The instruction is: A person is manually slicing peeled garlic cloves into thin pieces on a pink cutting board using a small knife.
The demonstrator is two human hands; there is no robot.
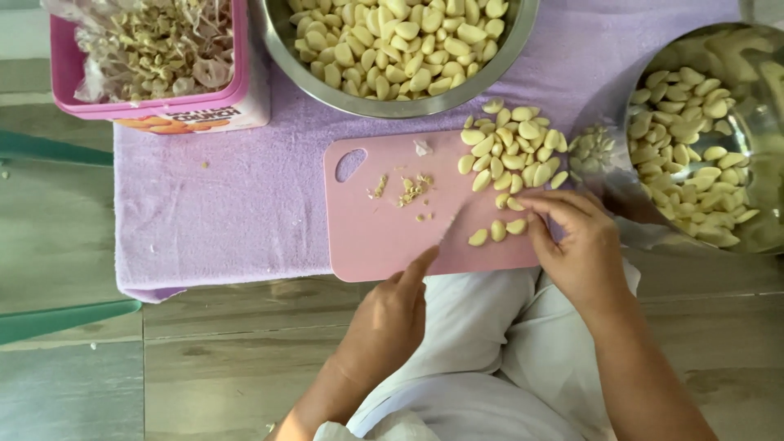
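- our right hand [581, 249] pinches a peeled garlic clove [516, 204] on the pink cutting board [384, 237]
- left hand [390, 322] wraps a small knife [452, 224]
- cloves look light, firm, a bit slick, so we'd grip the sides
- steel bowls [392, 102] of cloves beyond

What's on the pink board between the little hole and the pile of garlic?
Small garlic scraps lie on the pink board between its hole and the garlic pile, seen from the head camera.

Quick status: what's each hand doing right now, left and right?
Left hand: closed around a knife, blade on the pink cutting board.
Right hand: fingertips pinching a peeled garlic clove on the board.
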